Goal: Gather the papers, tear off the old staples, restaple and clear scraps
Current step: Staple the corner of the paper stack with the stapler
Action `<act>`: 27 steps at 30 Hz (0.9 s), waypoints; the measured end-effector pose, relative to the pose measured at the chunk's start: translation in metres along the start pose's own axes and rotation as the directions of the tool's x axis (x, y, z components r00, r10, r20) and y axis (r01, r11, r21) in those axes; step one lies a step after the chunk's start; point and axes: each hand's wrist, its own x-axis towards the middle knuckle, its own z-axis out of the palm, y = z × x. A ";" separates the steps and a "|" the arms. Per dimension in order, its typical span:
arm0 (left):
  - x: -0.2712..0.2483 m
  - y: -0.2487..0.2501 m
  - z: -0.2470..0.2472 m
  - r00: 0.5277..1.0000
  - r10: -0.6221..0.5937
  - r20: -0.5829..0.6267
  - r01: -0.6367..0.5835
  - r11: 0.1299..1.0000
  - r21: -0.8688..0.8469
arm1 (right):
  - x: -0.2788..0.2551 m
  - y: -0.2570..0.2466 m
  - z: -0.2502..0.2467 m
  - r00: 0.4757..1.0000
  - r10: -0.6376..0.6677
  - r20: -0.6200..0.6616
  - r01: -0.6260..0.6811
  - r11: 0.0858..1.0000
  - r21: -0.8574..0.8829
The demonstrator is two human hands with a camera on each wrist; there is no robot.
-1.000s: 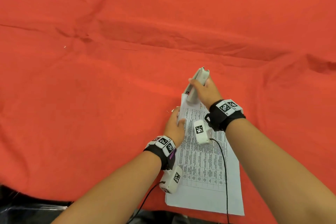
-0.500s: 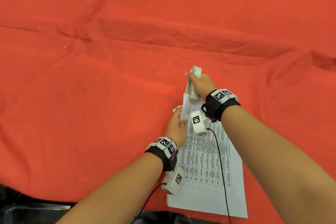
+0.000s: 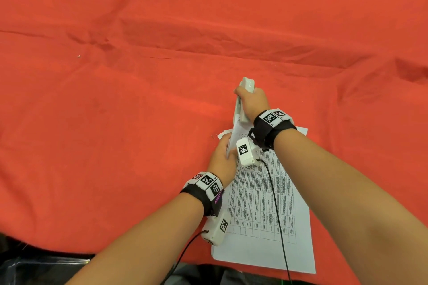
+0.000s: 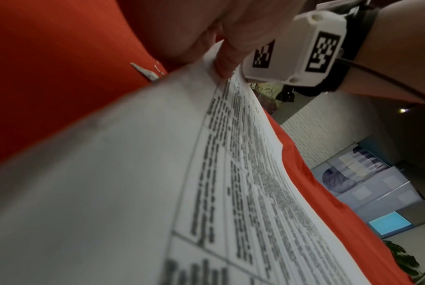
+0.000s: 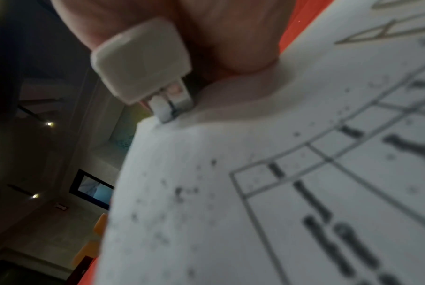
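1. Right hand (image 3: 252, 102) is wrapped around a white stapler (image 3: 243, 102), fingers curled over the body. The stapler's far end pokes out past the knuckles, pointing away from the person. From the right wrist cam you can see its metal nose (image 5: 170, 106) sitting right on the top corner of the papers (image 3: 261, 203).

2. Left hand (image 3: 222, 159) is on the papers' left edge, just nearer the person than the stapler. It pinches that edge between thumb and fingers and lifts it, so the top left corner curls up off the cloth toward the stapler. In the left wrist cam a fingertip (image 4: 225, 61) presses on top of the sheet.

3. The papers themselves: white sheets printed with a table of small text. They run from the stapler back toward the person, and the near end hangs a bit over the edge of the red cloth (image 3: 115, 122). Can't tell how many sheets there are.

4. A few small white scraps (image 3: 223, 133) lie on the cloth just left of the papers' top corner, right beside the left hand's fingers. The left wrist cam shows them too, a couple of torn bits (image 4: 145, 72).

5. Further out, way left of the stapler, there's one tiny pale speck (image 3: 78, 56) on the cloth, too small to tell what it is.

6. The cloth is wrinkled and covers the whole table.
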 end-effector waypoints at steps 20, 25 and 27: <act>-0.100 -0.019 -0.006 0.982 -0.180 0.049 0.175 0.980 0.091 | -0.004 0.002 -0.003 0.997 -0.032 -0.070 0.047 0.974 0.221; -0.101 -0.014 -0.013 0.973 -0.232 -0.013 0.232 0.972 0.023 | -0.003 -0.012 -0.032 0.998 0.007 -0.063 0.011 0.964 0.267; -0.100 -0.006 -0.025 0.971 -0.240 -0.006 0.241 0.971 0.010 | -0.001 -0.017 -0.058 0.988 0.043 -0.148 0.010 0.940 0.340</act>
